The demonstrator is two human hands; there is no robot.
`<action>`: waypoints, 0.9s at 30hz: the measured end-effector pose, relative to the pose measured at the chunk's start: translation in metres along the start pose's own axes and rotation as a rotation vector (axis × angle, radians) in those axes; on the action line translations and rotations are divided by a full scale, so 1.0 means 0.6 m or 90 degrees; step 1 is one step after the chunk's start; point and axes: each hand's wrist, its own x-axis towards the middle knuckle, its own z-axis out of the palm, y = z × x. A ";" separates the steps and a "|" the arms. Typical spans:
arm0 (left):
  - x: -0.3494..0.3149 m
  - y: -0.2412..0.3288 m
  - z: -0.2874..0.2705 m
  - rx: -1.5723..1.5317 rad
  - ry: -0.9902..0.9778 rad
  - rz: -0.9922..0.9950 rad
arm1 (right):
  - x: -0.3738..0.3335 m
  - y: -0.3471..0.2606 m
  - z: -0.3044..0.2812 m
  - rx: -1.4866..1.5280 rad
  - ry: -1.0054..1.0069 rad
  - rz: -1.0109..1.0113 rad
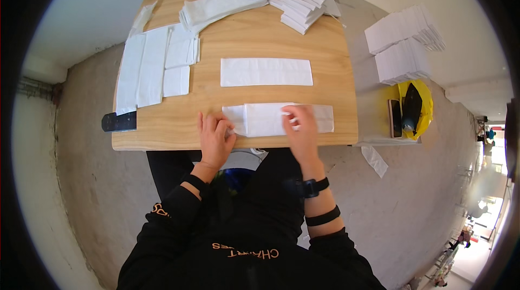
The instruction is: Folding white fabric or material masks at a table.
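Observation:
Near the table's front edge lies a long white folded strip (265, 122), thin like paper or plastic film, with a wider layer over its middle. My left hand (214, 139) is at its left end, thumb and fingers drawn together on the corner, the index finger raised. Over the right half of the strip, my right hand (301, 130) is curled with fingertips close together; whether it grips anything is unclear. Just beyond lies a second flat white strip (265, 72), touched by neither hand.
White flat packets (149, 68) overlap at the left, beside a dark device (119, 122). More white sleeves (222, 9) and a stack of white folded cards (306, 3) stand at the back. On a side surface are white stacks (403, 60), a phone (395, 118) and a yellow bag (425, 108).

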 end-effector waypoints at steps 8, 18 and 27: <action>-0.001 0.001 0.001 -0.020 0.000 -0.020 | 0.001 0.017 0.071 -0.144 -0.194 0.079; -0.015 -0.016 -0.059 -0.137 0.051 -0.247 | 0.000 0.002 0.070 -0.241 -0.209 -0.011; 0.019 0.035 -0.072 -0.458 0.000 -0.385 | 0.001 0.006 0.069 -0.220 -0.196 -0.019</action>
